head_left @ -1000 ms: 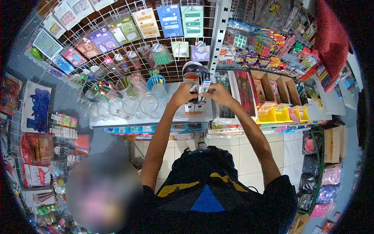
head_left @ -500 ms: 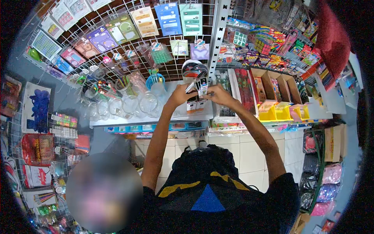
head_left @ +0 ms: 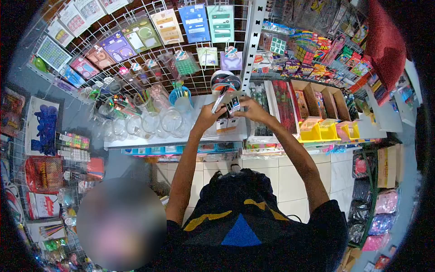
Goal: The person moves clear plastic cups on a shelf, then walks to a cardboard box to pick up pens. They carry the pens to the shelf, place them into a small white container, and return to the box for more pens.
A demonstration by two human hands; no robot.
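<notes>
Above the shelf, my left hand (head_left: 208, 117) is closed around a long, thin silvery item (head_left: 219, 100) that slants up past the fingers; its kind is not clear. My right hand (head_left: 253, 110) grips a small black-and-white box (head_left: 233, 104) from its right side. The left fingertips come close to this box, perhaps touching it. Just below the hands, several small white boxes with orange-brown patches (head_left: 227, 123) stand on the shelf. A round container (head_left: 225, 78) with dark and orange contents sits behind the hands.
Clear plastic jars (head_left: 151, 122) and a blue basket (head_left: 180, 94) line the white shelf (head_left: 154, 142) at left. Carded goods (head_left: 195, 23) hang on the wire grid above. Yellow bins (head_left: 328, 131) and packed red roses (head_left: 284, 106) stand at right. A blurred round patch covers the lower left.
The black-and-white box has tilted and dropped slightly, and my right hand has shifted a little left around it. The silvery item in my left hand has moved slightly left.
</notes>
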